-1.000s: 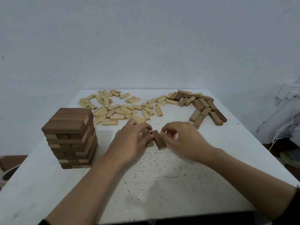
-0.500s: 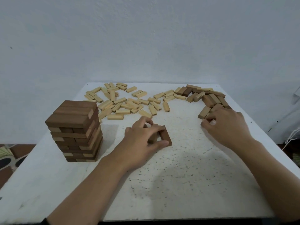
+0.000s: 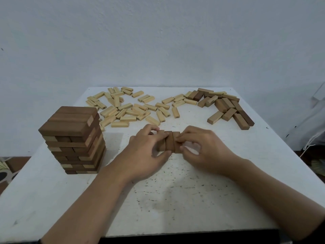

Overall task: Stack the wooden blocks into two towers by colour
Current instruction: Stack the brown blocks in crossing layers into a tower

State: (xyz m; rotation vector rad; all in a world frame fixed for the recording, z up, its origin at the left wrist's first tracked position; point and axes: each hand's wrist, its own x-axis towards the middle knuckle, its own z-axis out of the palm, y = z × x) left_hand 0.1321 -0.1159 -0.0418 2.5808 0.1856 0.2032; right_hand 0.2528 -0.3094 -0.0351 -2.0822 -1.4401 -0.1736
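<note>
On the surface (image 3: 175,199) my left hand (image 3: 146,150) and right hand (image 3: 204,148) clamp three brown blocks (image 3: 169,142); one brown tower (image 3: 73,138) stands, pale blocks (image 3: 130,110) all loose.

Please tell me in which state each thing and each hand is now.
Brown tower: upright, many layers.
Brown block row: three side by side, held between both hands.
Left hand: grips the row's left side.
Right hand: pinches the row's right side.
Light blocks: loose, scattered, unstacked.
Loose brown blocks: lying unstacked, far right.
</note>
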